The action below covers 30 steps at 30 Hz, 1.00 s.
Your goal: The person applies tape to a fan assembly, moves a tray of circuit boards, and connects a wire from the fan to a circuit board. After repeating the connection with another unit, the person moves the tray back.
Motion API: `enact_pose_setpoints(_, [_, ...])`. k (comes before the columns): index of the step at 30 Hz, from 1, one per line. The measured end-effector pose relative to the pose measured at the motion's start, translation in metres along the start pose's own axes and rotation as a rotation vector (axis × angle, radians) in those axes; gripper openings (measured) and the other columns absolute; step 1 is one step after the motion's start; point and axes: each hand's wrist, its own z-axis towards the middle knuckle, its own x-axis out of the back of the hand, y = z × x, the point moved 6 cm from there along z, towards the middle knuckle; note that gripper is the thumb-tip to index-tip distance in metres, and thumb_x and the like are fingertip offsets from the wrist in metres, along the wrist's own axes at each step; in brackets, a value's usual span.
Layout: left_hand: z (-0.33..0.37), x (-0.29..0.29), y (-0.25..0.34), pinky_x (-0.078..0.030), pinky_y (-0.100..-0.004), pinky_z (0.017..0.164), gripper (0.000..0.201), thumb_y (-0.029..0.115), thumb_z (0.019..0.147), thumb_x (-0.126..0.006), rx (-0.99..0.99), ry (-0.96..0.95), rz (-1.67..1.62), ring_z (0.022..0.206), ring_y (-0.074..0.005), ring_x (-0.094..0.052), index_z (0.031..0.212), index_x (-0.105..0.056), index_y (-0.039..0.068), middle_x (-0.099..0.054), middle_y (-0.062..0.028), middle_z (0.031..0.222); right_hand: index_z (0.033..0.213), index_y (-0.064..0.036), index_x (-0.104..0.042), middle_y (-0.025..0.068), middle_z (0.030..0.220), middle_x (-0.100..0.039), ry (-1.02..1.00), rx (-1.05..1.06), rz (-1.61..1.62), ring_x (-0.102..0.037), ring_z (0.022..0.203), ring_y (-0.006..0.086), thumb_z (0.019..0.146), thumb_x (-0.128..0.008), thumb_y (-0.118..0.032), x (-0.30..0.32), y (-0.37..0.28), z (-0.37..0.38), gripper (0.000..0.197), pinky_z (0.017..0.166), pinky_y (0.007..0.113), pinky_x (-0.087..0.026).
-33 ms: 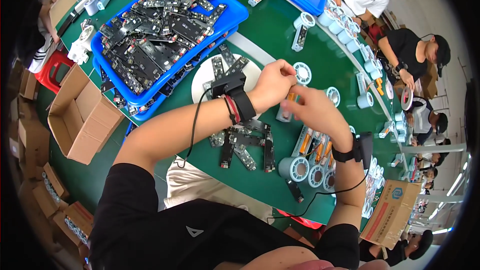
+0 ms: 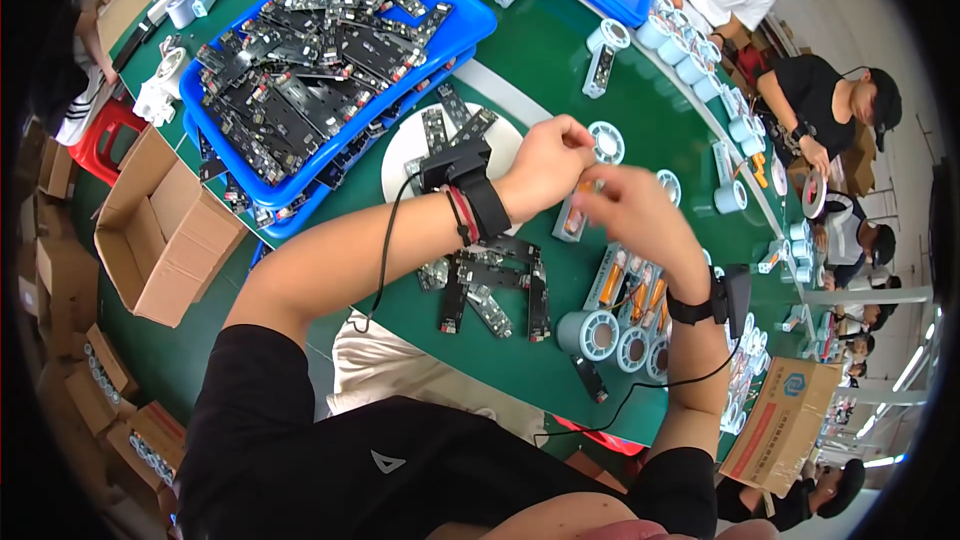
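A light-blue fan-shaped housing (image 2: 607,143) with a round ring end lies in front of me, its handle running down between my hands with something orange inside. My left hand (image 2: 548,168) is closed at the housing's left edge, fingertips bent in just below the ring. Over the handle from the right comes my right hand (image 2: 640,218), thumb and fingers curled together at the orange part. Whatever sits between the right fingertips is too small or hidden to name. Beside my left wrist a white round disc (image 2: 400,162) carries several black circuit boards (image 2: 435,130).
Blue stacked trays (image 2: 487,25) heaped with boards stand at the left. More boards (image 2: 480,275) lie near me. Open housings (image 2: 590,335) with orange cells sit by my right forearm. An open cardboard box (image 2: 165,230) is at left. Co-workers sit along the right side.
My right hand's thumb and fingers have shifted slightly up along the handle. My left hand stays nearly in place.
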Motion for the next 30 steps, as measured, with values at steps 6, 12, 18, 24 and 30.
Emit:
enact_pose_setpoints(6, [-0.015,-0.003,0.032,-0.055,-0.0306,0.072,0.008,0.005,0.089,-0.069,-0.203,-0.007,0.003,0.079,-0.0147,-0.067,0.093,-0.066,-0.001,-0.069,-0.007,0.087,0.116,-0.0008,-0.067,0.0102,0.098,-0.076,0.417,0.022,0.758,-0.069,0.074,0.0136,0.095,-0.068,-0.005,0.029,0.02,-0.005,0.022,0.063,0.026,-0.052])
enact_pose_setpoints(12, [-0.029,-0.002,0.059,-0.056,-0.0315,0.068,0.005,0.009,0.087,-0.072,-0.628,0.015,0.439,0.077,-0.021,-0.068,0.086,-0.069,0.005,-0.067,-0.0056,0.083,0.121,0.0019,-0.064,0.0113,0.103,-0.076,0.451,0.042,0.881,-0.071,0.081,0.0149,0.097,-0.064,-0.002,0.025,0.027,-0.006,0.025,0.067,0.025,-0.053])
enact_pose_setpoints(18, [-0.038,-0.007,0.075,-0.056,-0.0325,0.064,0.008,0.013,0.078,-0.074,-1.168,0.132,1.084,0.078,-0.0207,-0.066,0.083,-0.069,0.009,-0.062,-0.0019,0.079,0.129,0.0016,-0.06,0.0128,0.107,-0.075,0.486,0.053,0.663,-0.072,0.082,0.0162,0.098,-0.061,-0.002,0.023,0.018,-0.004,0.032,0.067,0.025,-0.054])
enact_pose_setpoints(24, [-0.036,-0.008,0.069,-0.055,-0.0307,0.062,0.012,0.015,0.076,-0.074,-1.172,0.107,1.323,0.079,-0.0176,-0.065,0.076,-0.063,0.009,-0.059,-0.0009,0.079,0.135,0.001,-0.056,0.013,0.11,-0.074,0.463,0.021,0.67,-0.071,0.078,0.0148,0.099,-0.06,-0.004,0.016,0.008,-0.003,0.037,0.064,0.024,-0.053])
enact_pose_setpoints(30, [-0.035,-0.011,0.07,-0.056,-0.0314,0.062,0.016,0.017,0.076,-0.073,-1.147,0.093,1.298,0.077,-0.0193,-0.065,0.073,-0.059,0.008,-0.057,-0.0025,0.076,0.137,0.0006,-0.055,0.0123,0.111,-0.074,0.431,-0.031,0.759,-0.066,0.07,0.0124,0.099,-0.06,-0.004,0.018,0.019,-0.005,0.039,0.06,0.024,-0.051])
